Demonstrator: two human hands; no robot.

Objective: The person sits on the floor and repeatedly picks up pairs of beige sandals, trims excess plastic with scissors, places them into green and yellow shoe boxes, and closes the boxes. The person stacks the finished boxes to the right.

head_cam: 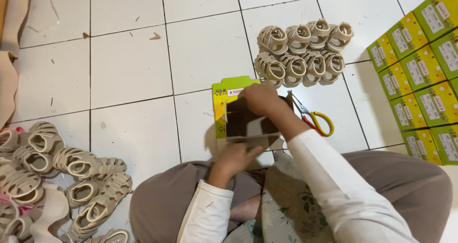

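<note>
While seated on the white tile floor (129, 76), folding a small green box (241, 114): left hand (234, 158) pinching the near flap, right hand (260, 99) pressed on the far edge. Likely next: closing flaps squarely. Sandals (303, 47) and scissors (315, 119) nearby.

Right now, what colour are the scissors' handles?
Yellow and red, the scissors lying on the tiled floor; head view.

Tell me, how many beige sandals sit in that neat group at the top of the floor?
8. The sandals stand in two rows of four on the white tiles, just above the scissors. Others may hide in the loose pile at lower left.
</note>
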